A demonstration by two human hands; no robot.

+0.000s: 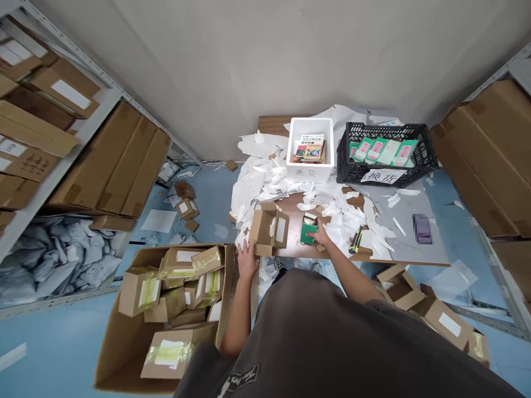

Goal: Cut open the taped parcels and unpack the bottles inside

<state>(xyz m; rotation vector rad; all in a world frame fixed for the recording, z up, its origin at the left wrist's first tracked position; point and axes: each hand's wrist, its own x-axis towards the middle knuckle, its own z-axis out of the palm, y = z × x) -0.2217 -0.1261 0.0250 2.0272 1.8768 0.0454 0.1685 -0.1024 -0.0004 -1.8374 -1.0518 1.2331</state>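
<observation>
Standing over a low table (415,251) littered with torn white paper (265,182). Left hand (247,258) laid flat, fingers spread, at the table's near edge, touching the base of an opened small carton (267,228); nothing clamped in it. Right hand (321,236) closed around a green packet (307,232), which sat on the tabletop just right of that carton. Yellow-and-black utility knife (355,241) left near the right wrist, blade state not readable.

Judged best handled thus: carton pinned steady with the left palm, packet gripped by its edges, kept clear of the knife and of loose scraps.

Containers noted:
- White tub (311,148) at the table's back, holding a few printed packets or booklets; lettering too small to read.
- Black mesh crate (384,152) beside it, with a row of green-and-pink packets leaning upright; handwritten label on its front.
- Large floor carton (120,354) at left, loaded with small taped brown boxes.
- More small boxes (440,320) on the floor at right; shelving (95,119) with flat cartons on both sides.
</observation>
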